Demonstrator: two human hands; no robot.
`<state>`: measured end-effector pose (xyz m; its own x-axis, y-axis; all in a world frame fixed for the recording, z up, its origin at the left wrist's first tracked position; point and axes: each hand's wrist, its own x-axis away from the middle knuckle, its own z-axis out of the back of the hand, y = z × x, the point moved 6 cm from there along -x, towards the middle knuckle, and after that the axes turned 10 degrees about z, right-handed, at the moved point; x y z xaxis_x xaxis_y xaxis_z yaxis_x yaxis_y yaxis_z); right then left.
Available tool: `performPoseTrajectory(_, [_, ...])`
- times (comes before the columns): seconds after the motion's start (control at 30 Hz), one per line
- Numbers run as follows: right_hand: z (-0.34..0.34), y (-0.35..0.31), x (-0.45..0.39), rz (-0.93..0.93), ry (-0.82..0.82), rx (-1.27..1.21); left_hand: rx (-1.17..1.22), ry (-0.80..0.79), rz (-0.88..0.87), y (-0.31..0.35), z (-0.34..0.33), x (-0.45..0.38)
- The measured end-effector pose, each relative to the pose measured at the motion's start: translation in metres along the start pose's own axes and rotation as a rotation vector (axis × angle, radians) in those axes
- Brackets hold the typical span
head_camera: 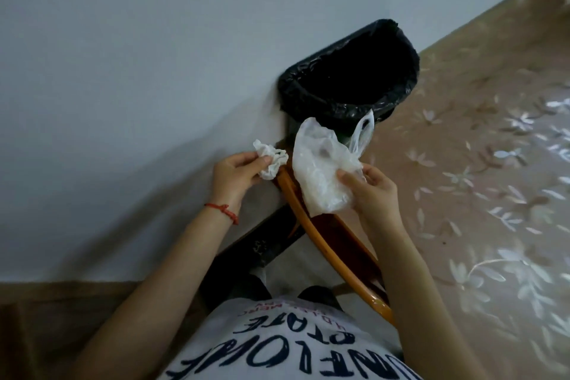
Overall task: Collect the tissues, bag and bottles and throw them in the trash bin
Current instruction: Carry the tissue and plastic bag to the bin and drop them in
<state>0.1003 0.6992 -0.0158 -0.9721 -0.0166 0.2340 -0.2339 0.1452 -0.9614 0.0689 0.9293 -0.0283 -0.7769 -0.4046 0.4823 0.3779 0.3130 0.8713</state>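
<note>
Two hands are occupied, both held out in front of the person's printed white shirt (277,345) and short of the bin. Nearest the body, an orange curved rail (327,253), apparently a chair back, runs between the forearms; its full shape cannot be made out. The left hand (234,176), with a red string (223,210) at the wrist, has thumb and fingers curled round a crumpled white tissue (270,157), which sticks out past the fingertips. The right hand (374,188) pinches a thin translucent plastic bag (317,170) at its bunched side; the body of the bag hangs loose and one handle loop stands up above it.

Beyond the hands, the trash bin (348,71) stands on the floor against the pale wall (138,55), lined with black plastic folded over its rim. Its mouth is open and dark; contents cannot be determined. Patterned flooring (481,194) extends to the right. No bottles are visible.

Assessment: both items are very light, soft and limp. The tissue should drop cleanly on release, being compact. The bag is slippery film and will likely catch air and drift, so it is best kept gathered in a wad and let go low over the mouth. Neither item is yet above the opening.
</note>
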Motion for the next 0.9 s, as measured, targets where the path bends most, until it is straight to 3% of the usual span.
performPoseTrajectory(0.37, [0.019, -0.004, 0.009, 0.029, 0.331, -0.077, -0.189, -0.282, 0.014, 0.032, -0.048, -0.039])
performPoseTrajectory(0.9, [0.004, -0.077, -0.069, 0.197, 0.271, -0.135, -0.098, -0.327, 0.056, 0.054, -0.071, -0.058])
